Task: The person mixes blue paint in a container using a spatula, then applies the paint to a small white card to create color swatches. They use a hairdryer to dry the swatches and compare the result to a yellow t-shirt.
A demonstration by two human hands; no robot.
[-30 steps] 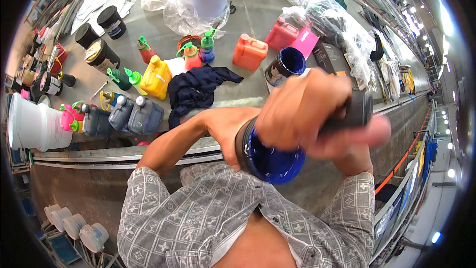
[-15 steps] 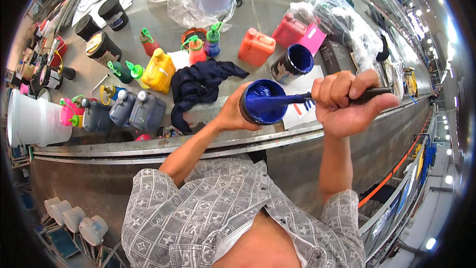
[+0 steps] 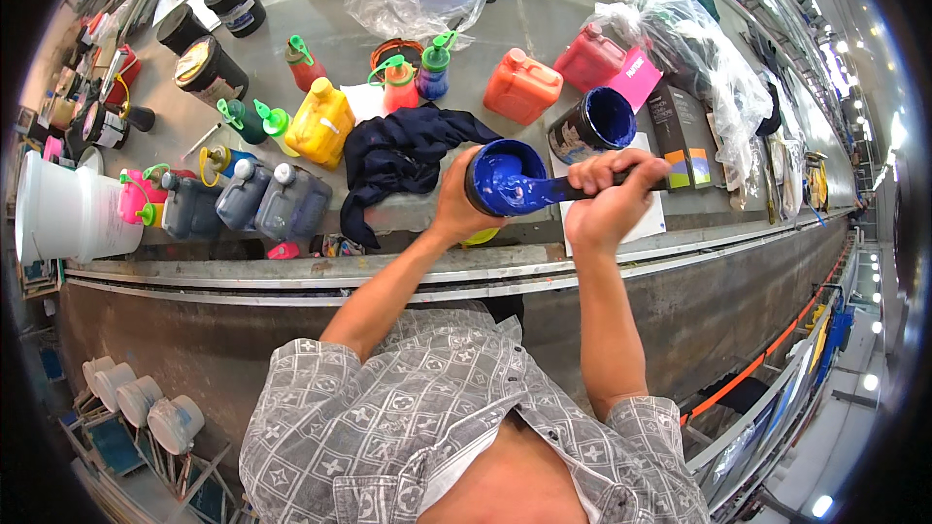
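My left hand (image 3: 454, 196) is wrapped round the side of a dark tub (image 3: 476, 196) of thick blue ink (image 3: 503, 175), tilted so its mouth faces me. In my right hand (image 3: 614, 196) is the dark handle of a spatula (image 3: 561, 190), its blade coated in blue. The blade crosses the tub's right rim, and its far end lies in the ink. Just beyond the right hand, a second dark tub (image 3: 573, 134) has blue smeared inside. A crumpled navy cloth (image 3: 408, 160) lies left of the held tub.
Yellow (image 3: 320, 124), orange (image 3: 522, 87) and red (image 3: 590, 56) jugs stand on the grey table. Grey jugs (image 3: 294, 202) and a white bucket (image 3: 73, 206) are at the left. Clear plastic (image 3: 714, 78) and a dark box (image 3: 677, 131) lie right. A metal rail (image 3: 291, 281) edges the table.
My right hand has moved left, closer to the held tub, bringing the spatula with it. More of the blade is now inside the tub. The left hand keeps its hold.
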